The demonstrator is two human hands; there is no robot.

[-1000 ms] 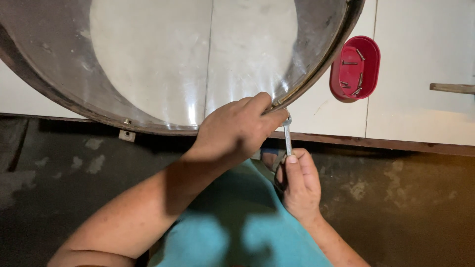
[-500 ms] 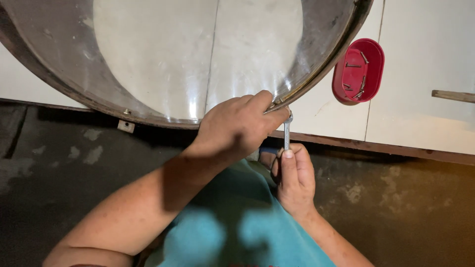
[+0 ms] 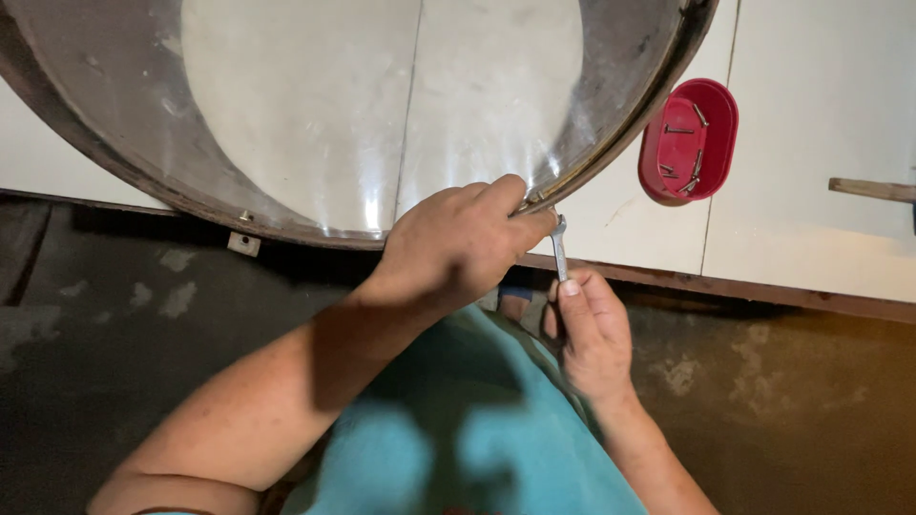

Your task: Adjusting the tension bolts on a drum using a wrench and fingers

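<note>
From the head camera, you are looking straight down at your own two hands working at the edge of a big round metal drum (image 3: 315, 114), which fills the top of the frame with its shiny inside wall and dark rim.

Your left hand (image 3: 458, 243) is closed in a loose fist over the lower rim of the drum, fingers curled around the edge and the thumb pressed toward the spot where the tool meets the metal. Whatever small part it pinches there is hidden under the fingers, so you cannot tell what it has hold of beyond the rim itself.

Your right hand (image 3: 592, 334) sits just below and to the right of it, wrapped shut around the handle of a small wrench (image 3: 559, 246). The wrench stands nearly upright, its head touching the drum's rim right beside your left thumb.

A small bolt and a square tab (image 3: 242, 242) stick out of the rim farther left.

To the right of the drum, a red oval tub (image 3: 689, 141) rests on the white panel (image 3: 821, 143) and holds a few loose bolts. A wooden stick (image 3: 870, 189) pokes in from the right edge. Below the panel lies dark, patchy concrete floor (image 3: 143, 315), and your teal shirt (image 3: 458, 439) shows at the bottom.
</note>
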